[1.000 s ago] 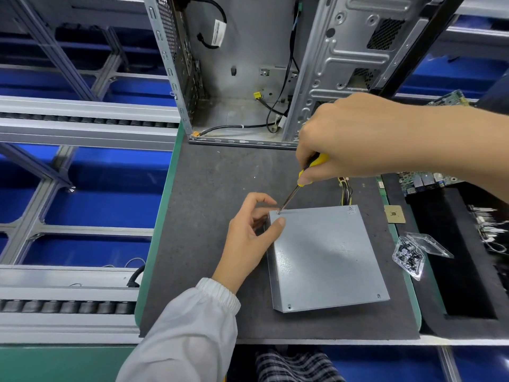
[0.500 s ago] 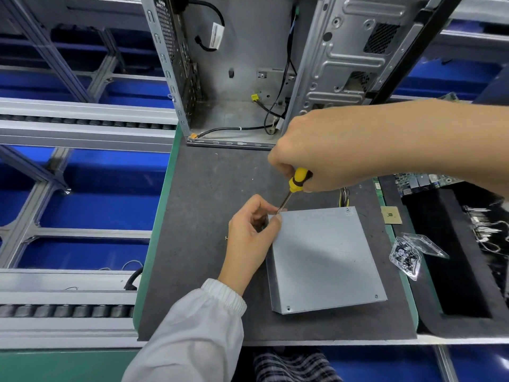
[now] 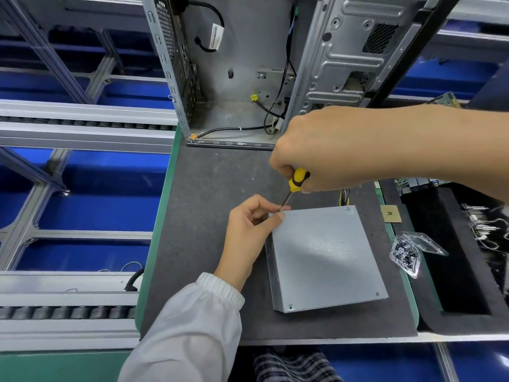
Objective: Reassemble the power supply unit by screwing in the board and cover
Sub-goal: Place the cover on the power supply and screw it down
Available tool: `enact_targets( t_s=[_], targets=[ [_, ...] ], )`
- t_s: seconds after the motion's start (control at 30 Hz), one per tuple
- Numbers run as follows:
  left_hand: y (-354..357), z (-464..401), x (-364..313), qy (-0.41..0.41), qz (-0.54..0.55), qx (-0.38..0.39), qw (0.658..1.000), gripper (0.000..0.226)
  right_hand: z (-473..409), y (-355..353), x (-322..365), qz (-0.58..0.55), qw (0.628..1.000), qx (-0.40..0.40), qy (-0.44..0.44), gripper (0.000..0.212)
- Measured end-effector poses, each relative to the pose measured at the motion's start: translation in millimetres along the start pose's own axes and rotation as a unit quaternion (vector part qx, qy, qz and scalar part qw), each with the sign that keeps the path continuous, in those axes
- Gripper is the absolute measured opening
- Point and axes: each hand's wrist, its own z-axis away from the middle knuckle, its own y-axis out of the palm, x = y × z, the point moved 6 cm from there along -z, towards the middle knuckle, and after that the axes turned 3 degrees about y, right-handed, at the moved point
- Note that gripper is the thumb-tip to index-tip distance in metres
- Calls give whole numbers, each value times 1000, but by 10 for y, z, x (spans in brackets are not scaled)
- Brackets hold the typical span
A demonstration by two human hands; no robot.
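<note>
The grey metal power supply unit (image 3: 325, 257) lies flat on the dark mat, cover up, with its yellow and black wires (image 3: 344, 196) sticking out at the far side. My right hand (image 3: 316, 150) grips a yellow-and-black screwdriver (image 3: 294, 183) whose tip points down at the unit's far left corner. My left hand (image 3: 250, 230) pinches at that same corner, thumb and fingers around the screwdriver's tip. The screw itself is hidden by my fingers.
An open computer case (image 3: 248, 70) stands at the back of the mat (image 3: 209, 205). A clear plastic bag of screws (image 3: 406, 253) and a small chip (image 3: 390, 214) lie to the right, beside a black foam tray (image 3: 451, 271). Roller conveyor rails (image 3: 68, 128) run along the left.
My right hand has shifted left and lowered the screwdriver more upright over the corner. My left hand's fingers have closed in around the tip.
</note>
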Motion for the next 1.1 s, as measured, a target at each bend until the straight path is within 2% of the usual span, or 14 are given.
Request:
enact_targets(
  t_s=[0.2, 0.37, 0.5, 0.57, 0.7, 0.8, 0.9, 1.1],
  targets=[
    [-14, -1, 27, -11, 43, 10, 999, 17, -28, -27, -21, -32, 999, -7, 6, 8],
    [-37, -30, 43, -25, 33, 29, 999, 12, -11, -48, -79, -72, 997, 16, 32, 14],
    [-43, -49, 35, -22, 25, 46, 998, 14, 1, -85, -77, -49, 996, 41, 55, 46],
    [-45, -45, 30, -19, 20, 62, 998, 18, 5, -99, -66, -36, 996, 53, 69, 52],
    [-67, -37, 42, -12, 6, 83, 996, 18, -26, -78, -14, -18, 995, 58, 73, 42],
    [-76, -26, 64, -6, -5, 73, 997, 16, -25, -87, 62, -26, 997, 53, 59, 15],
    [-73, -16, 80, -4, -6, 64, 998, 15, -13, -89, 80, -22, 995, 71, 64, 24],
    [-76, -8, 44, 3, -25, 55, 998, 12, -24, -101, 51, -13, 995, 58, 74, 20]
  ],
)
